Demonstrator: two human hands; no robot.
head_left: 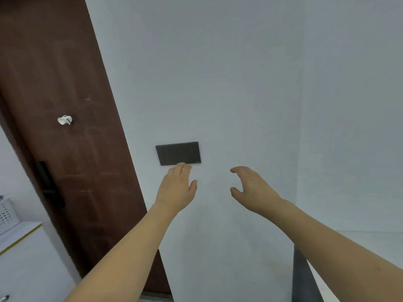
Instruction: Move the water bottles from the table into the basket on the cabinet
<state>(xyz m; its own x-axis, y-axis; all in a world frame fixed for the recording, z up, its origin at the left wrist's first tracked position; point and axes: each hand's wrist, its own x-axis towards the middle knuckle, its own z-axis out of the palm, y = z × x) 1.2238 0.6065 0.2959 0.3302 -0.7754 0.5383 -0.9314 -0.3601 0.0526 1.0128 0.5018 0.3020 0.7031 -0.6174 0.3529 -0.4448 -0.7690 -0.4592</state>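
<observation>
Both of my arms reach forward toward a white wall. My left hand [177,186] is held flat with straight fingers just below a dark wall switch panel, holding nothing. My right hand [250,188] hangs beside it with loosely curved fingers and thumb, empty too. A white perforated basket [6,212] shows at the far left edge, standing on a white cabinet [26,253]. No water bottle and no table are in view.
A dark brown door [65,127] with a white hook [65,120] and a black handle plate [51,184] fills the left. The dark switch panel [178,153] sits on the wall. A dark grey upright edge [302,277] rises at the lower right.
</observation>
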